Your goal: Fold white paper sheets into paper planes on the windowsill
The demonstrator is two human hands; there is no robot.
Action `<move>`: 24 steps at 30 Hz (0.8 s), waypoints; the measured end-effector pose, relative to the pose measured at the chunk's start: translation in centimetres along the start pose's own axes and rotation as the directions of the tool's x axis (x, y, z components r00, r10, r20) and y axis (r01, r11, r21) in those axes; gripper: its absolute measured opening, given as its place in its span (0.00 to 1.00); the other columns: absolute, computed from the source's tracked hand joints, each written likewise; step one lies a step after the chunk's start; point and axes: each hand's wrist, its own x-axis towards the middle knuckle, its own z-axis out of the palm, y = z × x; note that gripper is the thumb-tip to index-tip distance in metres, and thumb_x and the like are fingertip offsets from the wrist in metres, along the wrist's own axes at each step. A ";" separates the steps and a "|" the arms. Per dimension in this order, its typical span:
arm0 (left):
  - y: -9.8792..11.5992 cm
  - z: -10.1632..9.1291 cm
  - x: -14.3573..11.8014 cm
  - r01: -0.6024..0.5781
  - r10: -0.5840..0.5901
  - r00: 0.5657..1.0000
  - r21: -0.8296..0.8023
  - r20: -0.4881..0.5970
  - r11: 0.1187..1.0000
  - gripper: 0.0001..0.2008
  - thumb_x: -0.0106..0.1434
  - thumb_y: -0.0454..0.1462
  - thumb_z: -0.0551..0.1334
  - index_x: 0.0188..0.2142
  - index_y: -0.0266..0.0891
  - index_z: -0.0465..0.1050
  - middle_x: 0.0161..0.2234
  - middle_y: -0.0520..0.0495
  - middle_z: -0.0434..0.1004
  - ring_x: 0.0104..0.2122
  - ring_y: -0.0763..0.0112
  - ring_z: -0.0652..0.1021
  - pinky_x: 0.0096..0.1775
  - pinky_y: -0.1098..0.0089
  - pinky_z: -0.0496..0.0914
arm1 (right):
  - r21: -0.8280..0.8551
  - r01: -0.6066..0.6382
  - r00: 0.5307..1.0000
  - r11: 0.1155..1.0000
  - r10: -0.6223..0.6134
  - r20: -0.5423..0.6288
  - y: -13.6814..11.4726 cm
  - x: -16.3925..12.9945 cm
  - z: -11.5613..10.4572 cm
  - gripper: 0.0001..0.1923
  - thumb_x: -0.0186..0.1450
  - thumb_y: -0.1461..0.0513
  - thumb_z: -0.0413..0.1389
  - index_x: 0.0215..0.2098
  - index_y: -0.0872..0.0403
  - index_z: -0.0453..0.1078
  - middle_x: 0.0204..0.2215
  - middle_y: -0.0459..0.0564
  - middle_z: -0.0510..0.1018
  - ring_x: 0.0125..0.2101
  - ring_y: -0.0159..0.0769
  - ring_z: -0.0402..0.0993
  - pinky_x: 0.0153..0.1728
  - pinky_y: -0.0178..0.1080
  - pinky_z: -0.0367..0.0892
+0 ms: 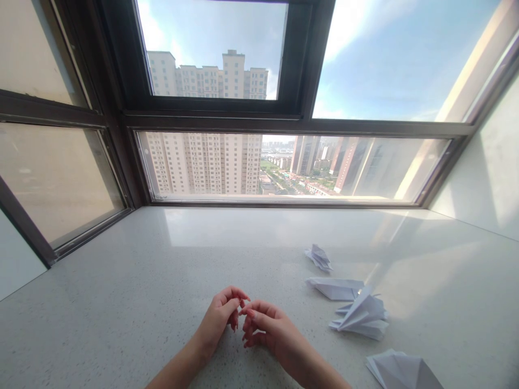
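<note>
hands, two, are seen low at the middle of a pale speckled stone sill [141,281]: left hand [221,319] and right hand [265,327], fingertips brought together and touching, fingers curled inward. whether anything is pinched between them cannot be told; no paper is seen in either hand. folded white paper pieces, four, are laid out on the sill to the right of the hands, apart from them: one small folded piece [319,257] farthest toward the window; one flat pointed piece [336,288] just below it; one larger winged piece [363,316] touching or overlapping the flat one at its upper edge, nearest the right hand; one broad pleated piece [401,370] at the lower right, partly cut off by the frame edge. window [292,162], one, dark-framed, divided into several panes, is set behind the sill, with tall apartment blocks [206,162] and sky shown through it.
</note>
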 end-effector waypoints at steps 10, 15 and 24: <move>0.1 0.0 0.0 -0.001 0.001 1.000 0.005 0.008 1.000 0.07 0.48 0.38 0.55 0.27 0.37 0.67 0.15 0.58 0.62 0.15 0.79 0.61 0.20 0.75 0.56 | -0.012 -0.017 1.000 1.000 0.016 -0.026 -0.1 0.0 0.2 0.15 0.48 0.55 0.62 0.26 0.58 0.68 0.17 0.44 0.71 0.17 0.27 0.67 0.22 0.34 0.62; 0.1 0.0 0.0 -0.006 0.006 1.000 0.021 0.004 1.000 0.07 0.48 0.38 0.56 0.26 0.37 0.67 0.15 0.58 0.62 0.15 0.78 0.61 0.20 0.75 0.56 | -0.011 -0.002 1.000 1.000 0.002 -0.004 -0.1 0.1 0.1 0.15 0.48 0.54 0.62 0.26 0.58 0.69 0.17 0.44 0.72 0.17 0.27 0.67 0.22 0.34 0.61; 0.1 0.0 0.0 -0.013 0.013 1.000 0.011 0.010 1.000 0.07 0.48 0.38 0.56 0.26 0.37 0.67 0.17 0.58 0.63 0.15 0.79 0.60 0.21 0.75 0.55 | -0.021 -0.012 1.000 1.000 0.011 -0.006 0.1 0.2 -0.1 0.15 0.49 0.54 0.62 0.27 0.58 0.69 0.17 0.44 0.71 0.17 0.26 0.66 0.22 0.33 0.61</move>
